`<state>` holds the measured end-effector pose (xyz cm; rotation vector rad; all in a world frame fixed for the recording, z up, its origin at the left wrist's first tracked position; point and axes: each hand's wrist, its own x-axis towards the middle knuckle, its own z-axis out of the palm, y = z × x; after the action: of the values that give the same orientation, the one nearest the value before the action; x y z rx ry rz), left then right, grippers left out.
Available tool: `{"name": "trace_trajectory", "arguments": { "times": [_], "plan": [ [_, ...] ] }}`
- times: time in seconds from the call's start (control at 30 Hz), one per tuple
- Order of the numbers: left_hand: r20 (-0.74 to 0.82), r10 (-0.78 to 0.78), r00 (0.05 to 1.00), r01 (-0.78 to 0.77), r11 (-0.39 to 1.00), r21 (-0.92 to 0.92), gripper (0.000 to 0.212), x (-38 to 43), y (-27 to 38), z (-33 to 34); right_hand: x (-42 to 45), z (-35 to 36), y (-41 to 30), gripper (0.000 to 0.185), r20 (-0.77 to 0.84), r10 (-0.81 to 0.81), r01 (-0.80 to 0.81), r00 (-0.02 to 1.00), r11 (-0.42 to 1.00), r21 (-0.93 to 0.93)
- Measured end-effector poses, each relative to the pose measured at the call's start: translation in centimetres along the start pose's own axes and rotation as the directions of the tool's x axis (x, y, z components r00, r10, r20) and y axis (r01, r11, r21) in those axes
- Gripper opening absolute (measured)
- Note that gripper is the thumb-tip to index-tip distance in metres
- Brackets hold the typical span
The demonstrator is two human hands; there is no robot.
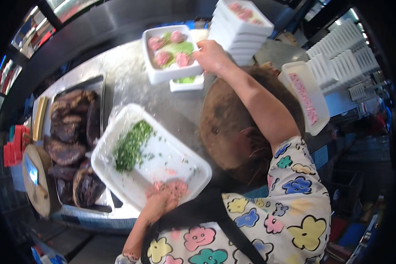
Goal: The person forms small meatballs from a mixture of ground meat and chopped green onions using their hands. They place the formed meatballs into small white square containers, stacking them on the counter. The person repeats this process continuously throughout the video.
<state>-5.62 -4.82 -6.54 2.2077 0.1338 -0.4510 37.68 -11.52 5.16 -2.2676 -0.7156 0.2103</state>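
My right hand grips the right rim of a white plastic tray, which holds several pink lumps of minced meat and something green. A smaller white dish with green contents shows just below that tray. Near my body, my left hand rests in a large white tub, its fingers against pink minced meat; those fingers are partly hidden, so their grip is unclear. Chopped green herbs lie in the tub's left part.
A round wooden chopping block with dark red pieces stands under my right arm. Dark meat pieces fill a metal tray on the left. Stacked white trays rise behind my right hand. A white container of pink meat lies farther right.
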Motion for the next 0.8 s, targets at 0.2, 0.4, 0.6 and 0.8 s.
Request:
{"name": "trace_trajectory", "arguments": {
  "times": [0.2,0.4,0.6,0.8],
  "plan": [
    [0.199,-0.011,0.98,0.078,0.94,-0.332,0.027,-0.2,1.9,-3.4,-0.1,-11.4,-3.1,0.025,-0.208,-0.079,0.084,0.975,0.996,0.014],
    [-0.025,-0.13,0.991,-0.007,0.133,-0.991,0.033,-0.8,1.7,-5.8,5.1,-21.3,0.7,0.016,-0.231,-0.036,0.03,0.972,0.999,-0.029],
    [-0.188,-0.376,0.907,-0.274,-0.19,-0.943,0.054,-0.3,1.5,-7.5,6.6,-22.9,5.0,0.021,-0.196,0.066,-0.094,0.978,0.986,-0.136],
    [-0.261,-0.49,0.832,-0.481,-0.401,-0.78,0.035,-0.1,-0.2,-6.6,8.3,-21.7,6.4,0.02,-0.218,0.03,-0.116,0.976,0.912,-0.394]
  ]
}}
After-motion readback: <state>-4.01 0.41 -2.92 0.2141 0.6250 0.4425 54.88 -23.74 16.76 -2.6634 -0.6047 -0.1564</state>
